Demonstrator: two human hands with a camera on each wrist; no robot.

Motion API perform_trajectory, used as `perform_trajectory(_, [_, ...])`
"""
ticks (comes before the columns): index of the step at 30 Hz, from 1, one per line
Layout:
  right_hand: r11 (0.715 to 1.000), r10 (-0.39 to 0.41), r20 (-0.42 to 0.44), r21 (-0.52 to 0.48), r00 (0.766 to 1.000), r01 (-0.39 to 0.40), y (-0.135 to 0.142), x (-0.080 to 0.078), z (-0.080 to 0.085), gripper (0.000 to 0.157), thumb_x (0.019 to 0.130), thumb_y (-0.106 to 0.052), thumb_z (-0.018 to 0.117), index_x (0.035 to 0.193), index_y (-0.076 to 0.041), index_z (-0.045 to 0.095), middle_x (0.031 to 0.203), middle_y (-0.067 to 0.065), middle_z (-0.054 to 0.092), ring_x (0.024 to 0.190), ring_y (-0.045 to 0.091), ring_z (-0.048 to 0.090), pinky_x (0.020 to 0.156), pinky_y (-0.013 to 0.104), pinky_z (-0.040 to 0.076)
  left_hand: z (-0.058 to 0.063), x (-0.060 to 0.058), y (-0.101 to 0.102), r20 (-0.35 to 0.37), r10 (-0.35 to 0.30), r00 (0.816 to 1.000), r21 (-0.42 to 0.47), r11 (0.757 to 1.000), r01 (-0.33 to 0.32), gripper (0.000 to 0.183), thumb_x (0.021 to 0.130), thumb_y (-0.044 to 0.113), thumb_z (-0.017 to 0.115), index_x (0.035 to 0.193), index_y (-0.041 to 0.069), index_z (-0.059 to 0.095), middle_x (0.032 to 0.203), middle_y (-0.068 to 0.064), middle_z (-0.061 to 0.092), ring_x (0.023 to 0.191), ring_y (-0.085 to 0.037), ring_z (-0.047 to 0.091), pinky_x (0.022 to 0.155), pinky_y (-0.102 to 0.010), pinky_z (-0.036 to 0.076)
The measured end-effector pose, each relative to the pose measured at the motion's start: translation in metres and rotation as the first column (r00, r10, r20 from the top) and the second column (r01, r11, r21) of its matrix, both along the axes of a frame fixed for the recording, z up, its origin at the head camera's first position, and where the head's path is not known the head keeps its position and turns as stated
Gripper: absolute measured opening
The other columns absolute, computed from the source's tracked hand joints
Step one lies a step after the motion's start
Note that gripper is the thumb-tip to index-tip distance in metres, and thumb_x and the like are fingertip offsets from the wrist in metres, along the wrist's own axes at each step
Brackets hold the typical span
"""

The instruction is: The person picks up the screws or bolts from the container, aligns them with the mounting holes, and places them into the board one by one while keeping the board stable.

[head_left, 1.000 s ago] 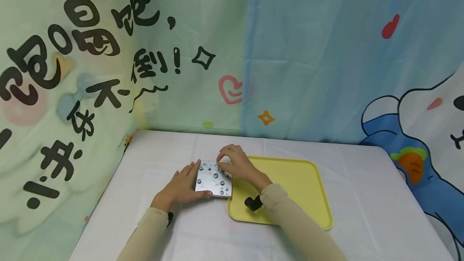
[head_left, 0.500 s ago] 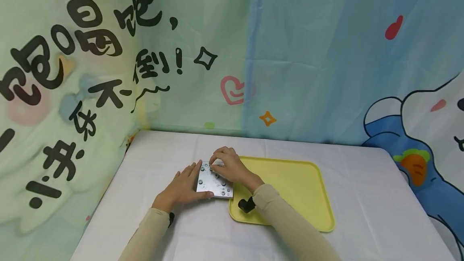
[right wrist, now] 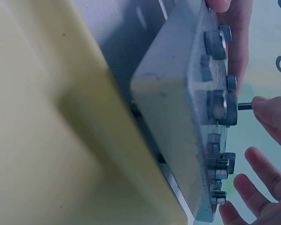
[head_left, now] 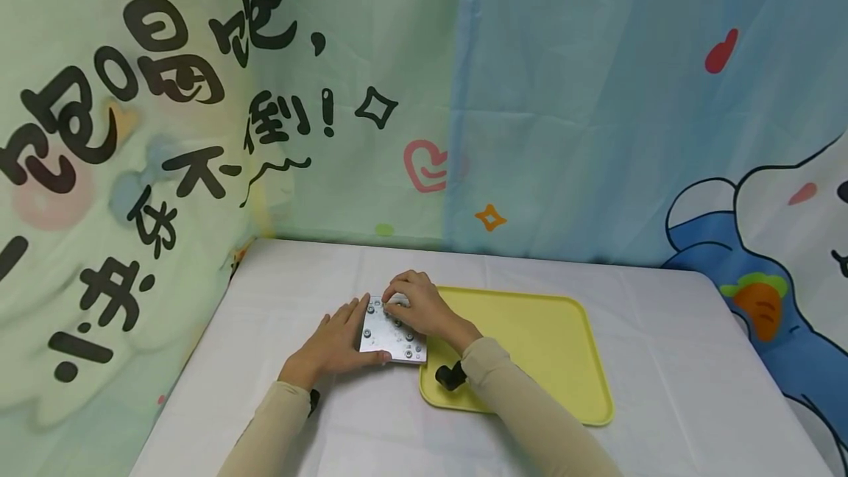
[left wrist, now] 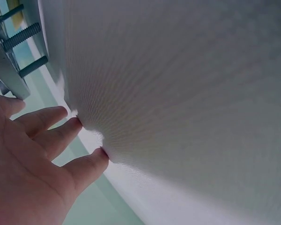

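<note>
A silver metal plate [head_left: 393,337] lies beside the tray, with several screw heads on its top. In the left wrist view, threaded screw shanks [left wrist: 21,37] stick out from its underside. My left hand [head_left: 338,341] steadies the plate, fingers straight along its left side and thumb by the front edge. Its fingertips press into the white cloth in the left wrist view. Over the far part of the plate, my right hand [head_left: 420,304] pinches a small screw [right wrist: 245,106] between thumb and finger. Its threaded shank points at the plate; its head is hidden by the fingers.
A yellow tray [head_left: 523,359] lies to the right, its left rim right at the plate's corner. My right forearm crosses it. White cloth [head_left: 676,374] covers the table, and printed curtains [head_left: 563,109] hang behind and at the left.
My right hand has moved left over the plate, from its far right corner toward the far middle, then stayed there. My left hand keeps its place on the plate.
</note>
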State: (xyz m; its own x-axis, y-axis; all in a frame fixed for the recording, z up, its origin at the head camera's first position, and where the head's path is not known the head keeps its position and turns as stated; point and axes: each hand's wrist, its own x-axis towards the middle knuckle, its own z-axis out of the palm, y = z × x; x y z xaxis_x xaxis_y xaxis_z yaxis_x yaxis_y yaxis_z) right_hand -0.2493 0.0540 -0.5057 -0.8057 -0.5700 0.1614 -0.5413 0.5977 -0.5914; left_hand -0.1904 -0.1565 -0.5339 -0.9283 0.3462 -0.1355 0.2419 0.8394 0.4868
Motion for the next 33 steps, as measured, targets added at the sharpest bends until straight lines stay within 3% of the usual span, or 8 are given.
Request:
perform_trajectory(20, [1.000, -0.030, 0.007, 0.011, 1.000, 0.029, 0.007, 0.003, 0.000, 0.005, 0.096, -0.018, 0.070, 0.100, -0.015, 0.072, 0.125, 0.010, 0.059, 0.114, 0.031, 0.049, 0.099, 0.049, 0.041, 0.000, -0.003, 0.004, 0.004, -0.020, 1.000, 0.000, 1.000, 0.020, 0.118, 0.077, 0.079, 0.063, 0.162, 0.012, 0.016, 0.160, -0.018, 0.028, 0.147, -0.034, 0.025, 0.115, -0.062, 0.021])
perform_trajectory(28, [0.996, -0.091, -0.001, 0.004, 0.996, 0.091, 0.025, 0.010, 0.008, 0.006, 0.095, -0.016, 0.070, 0.101, -0.015, 0.072, 0.125, 0.010, 0.059, 0.116, 0.031, 0.050, 0.101, 0.048, 0.042, 0.002, -0.007, 0.007, 0.011, -0.041, 0.999, -0.002, 0.999, 0.041, 0.118, 0.077, 0.078, 0.064, 0.162, 0.013, 0.016, 0.161, -0.018, 0.026, 0.147, -0.033, 0.025, 0.116, -0.060, 0.021])
perform_trajectory(33, [0.991, -0.132, -0.055, -0.031, 0.990, 0.131, 0.048, 0.018, 0.008, 0.006, 0.094, -0.013, 0.072, 0.099, -0.012, 0.072, 0.121, 0.010, 0.060, 0.112, 0.032, 0.051, 0.097, 0.051, 0.042, 0.002, -0.009, 0.006, -0.018, -0.046, 0.999, 0.013, 0.999, 0.046, 0.117, 0.076, 0.078, 0.065, 0.161, 0.012, 0.019, 0.160, -0.020, 0.027, 0.145, -0.038, 0.029, 0.115, -0.056, 0.027])
